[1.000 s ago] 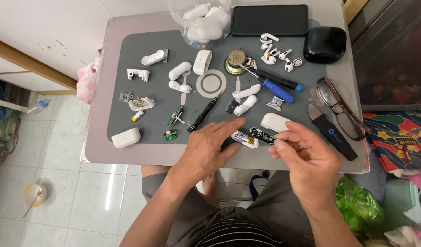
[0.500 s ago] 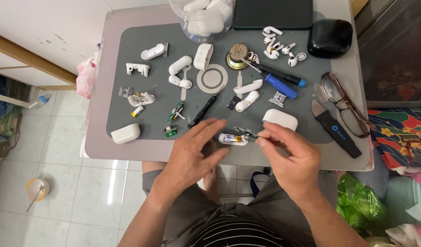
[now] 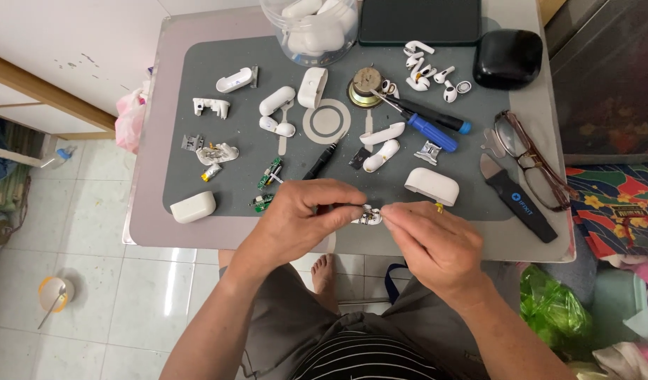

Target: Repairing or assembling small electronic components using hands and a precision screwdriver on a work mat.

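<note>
- The left hand (image 3: 296,218) and right hand (image 3: 426,239) meet at the near table edge (image 3: 148,232), both pinched shut on 1 small white earbud part (image 3: 370,215) held between their fingertips.
- The part lies at the left hand's thumb tip and just ahead of the right hand's index finger; it hangs above the mat (image 3: 232,141) rim, not resting on it.
- Handling, as judged: very light, stiff plastic shell, smooth and likely slippery; exposed inner pieces look fragile. Best taken by the shell's 2 ends with fingertip pressure only.
- Just beyond the right hand sits a white case half (image 3: 431,186); beyond the left hand lie a black pen-like tool (image 3: 322,160) and small green circuit boards (image 3: 268,176).
- Change from 0.5 s ago: the hands have drawn closer together, the right hand's fingers now closed directly on the part; the table items appear unmoved.
</note>
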